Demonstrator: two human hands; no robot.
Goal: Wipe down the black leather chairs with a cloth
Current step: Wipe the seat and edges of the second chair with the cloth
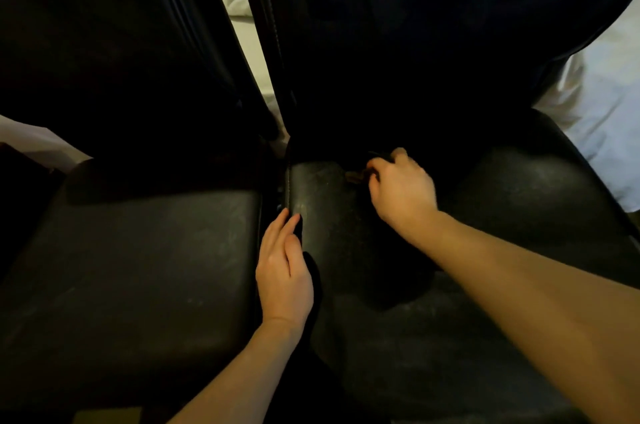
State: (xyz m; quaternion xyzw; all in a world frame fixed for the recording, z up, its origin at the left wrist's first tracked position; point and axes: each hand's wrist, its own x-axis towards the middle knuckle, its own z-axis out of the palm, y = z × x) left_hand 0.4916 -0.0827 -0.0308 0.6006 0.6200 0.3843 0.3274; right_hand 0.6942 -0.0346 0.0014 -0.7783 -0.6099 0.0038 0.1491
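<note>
Black leather fills the view: two chairs side by side, the left chair [131, 271] and the right chair [502, 209], with a narrow gap between their seats. The left hand [282, 271] lies at that gap, fingers straight and relaxed, resting along the inner edge of the right chair's seat and gripping nothing. The right hand [401, 188] is farther forward, at the back of the same seat where it meets the backrest. Its fingers are curled down around something small and dark, with a brownish bit [355, 176] showing just to its left; whether this is the cloth cannot be told, since the spot is deep in shadow. Dusty grey streaks mark the seat beneath and around both hands. Beyond the right hand, past the chair's outer edge, lies pale bedding [602, 132], and more white fabric shows through the gap between the backrests.
</note>
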